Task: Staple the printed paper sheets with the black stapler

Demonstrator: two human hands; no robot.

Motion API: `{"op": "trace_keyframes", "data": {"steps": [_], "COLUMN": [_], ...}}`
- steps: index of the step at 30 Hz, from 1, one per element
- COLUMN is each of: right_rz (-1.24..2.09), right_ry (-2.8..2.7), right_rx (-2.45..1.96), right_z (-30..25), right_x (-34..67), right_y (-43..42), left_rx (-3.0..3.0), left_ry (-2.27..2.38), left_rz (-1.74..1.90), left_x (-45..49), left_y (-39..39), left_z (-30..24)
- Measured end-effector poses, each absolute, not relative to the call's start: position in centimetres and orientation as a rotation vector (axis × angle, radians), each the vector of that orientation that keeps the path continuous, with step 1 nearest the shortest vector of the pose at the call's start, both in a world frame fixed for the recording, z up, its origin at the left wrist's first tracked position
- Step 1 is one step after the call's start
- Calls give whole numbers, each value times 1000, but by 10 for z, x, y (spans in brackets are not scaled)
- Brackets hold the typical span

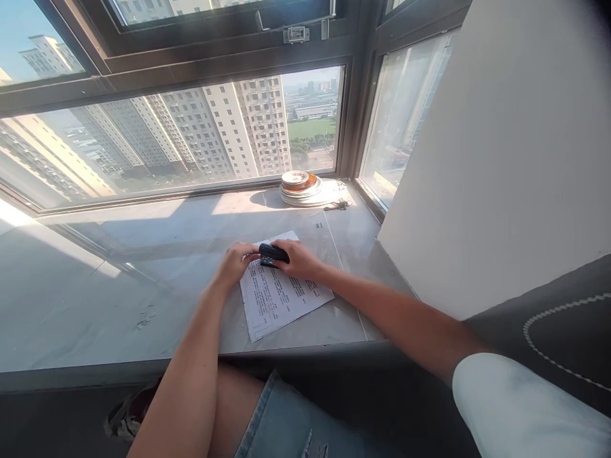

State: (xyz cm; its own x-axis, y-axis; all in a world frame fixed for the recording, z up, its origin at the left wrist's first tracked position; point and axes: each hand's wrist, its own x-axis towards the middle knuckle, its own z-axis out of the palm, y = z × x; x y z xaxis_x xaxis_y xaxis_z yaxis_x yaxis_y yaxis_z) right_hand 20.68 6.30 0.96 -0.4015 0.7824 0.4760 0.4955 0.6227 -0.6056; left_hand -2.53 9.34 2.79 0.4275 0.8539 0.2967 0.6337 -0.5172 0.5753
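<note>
A black stapler (274, 253) is held above the printed sheets of paper (279, 299), which lie at an angle on the window sill. My right hand (298, 259) wraps round the stapler's right end. At its left end, the fingers of my left hand (237, 262) are pinched together around something small and dark. Whether that is part of the stapler or a separate piece, I cannot tell. Two tiny grey pieces (319, 225), perhaps staple strips, lie on the sill beyond the paper.
Near the window corner stands a stack of round plates or lids (300, 189), with a small dark tangled item (337, 205) beside it. A white wall (482, 146) rises on the right. The front edge of the sill (305, 348) runs above my legs.
</note>
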Motion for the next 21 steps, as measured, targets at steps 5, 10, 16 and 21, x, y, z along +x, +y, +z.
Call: {"op": "trace_keyframes", "data": {"steps": [5, 10, 16, 21], "right_rz": [494, 488, 495, 512], "right_ry": [-2084, -2081, -2102, -2084], "right_rx": [-999, -992, -1025, -1034], "right_z": [10, 9, 11, 9], "right_x": [208, 208, 209, 209], "right_y": [63, 64, 63, 65], "left_rx": [2278, 2271, 2305, 2242], "left_ry": [1243, 1222, 1258, 1471], "left_rz": [818, 840, 813, 877], "left_x": [-27, -27, -29, -32], "left_y": [94, 92, 93, 89], "left_z": [27, 26, 25, 26]}}
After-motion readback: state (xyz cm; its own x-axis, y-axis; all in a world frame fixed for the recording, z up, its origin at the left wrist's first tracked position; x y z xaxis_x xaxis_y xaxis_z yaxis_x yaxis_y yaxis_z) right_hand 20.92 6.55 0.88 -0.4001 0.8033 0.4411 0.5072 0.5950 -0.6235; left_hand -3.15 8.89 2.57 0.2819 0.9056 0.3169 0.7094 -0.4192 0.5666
